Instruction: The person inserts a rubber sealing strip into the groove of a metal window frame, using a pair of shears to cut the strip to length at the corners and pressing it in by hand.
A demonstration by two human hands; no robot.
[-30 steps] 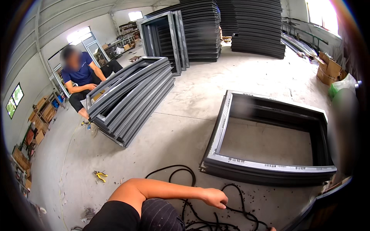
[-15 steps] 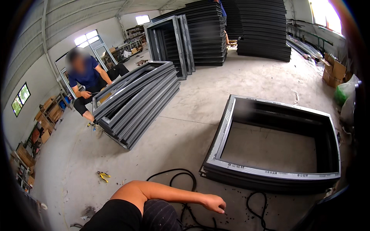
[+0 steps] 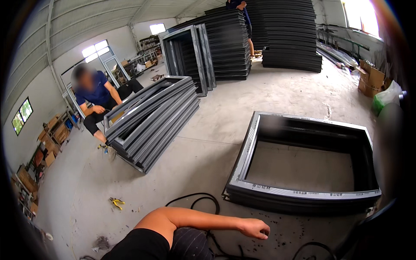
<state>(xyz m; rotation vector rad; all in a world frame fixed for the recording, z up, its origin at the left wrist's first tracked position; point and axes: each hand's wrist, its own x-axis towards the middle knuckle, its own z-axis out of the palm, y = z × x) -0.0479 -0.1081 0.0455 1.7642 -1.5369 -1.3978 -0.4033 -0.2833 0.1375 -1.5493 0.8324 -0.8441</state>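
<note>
My left hand point(image 3: 255, 228) hangs in front of my knee point(image 3: 190, 243), with its fingers curled in and nothing showing in them. My bare forearm reaches across to it from a black sleeve. Past that hand, on the floor, lies a stack of dark rectangular window frames point(image 3: 299, 190); the top one carries pale protective film. A black cable point(image 3: 216, 203) loops on the floor behind my forearm, and another loop point(image 3: 314, 243) lies at the lower right. My right hand is out of view.
Yellow-handled pliers point(image 3: 116, 203) lie on the floor at left. Beyond, a person point(image 3: 93, 89) sits behind a slanted pile of grey frames point(image 3: 151, 125). Tall stacks of dark frames point(image 3: 290, 34) stand at the back, another person point(image 3: 248, 26) beside them. Cardboard boxes point(image 3: 369, 79) sit far right.
My left hand has moved right, still curled. The cable loop at lower right has shifted right and down. The person by the tall stacks shows more now.
</note>
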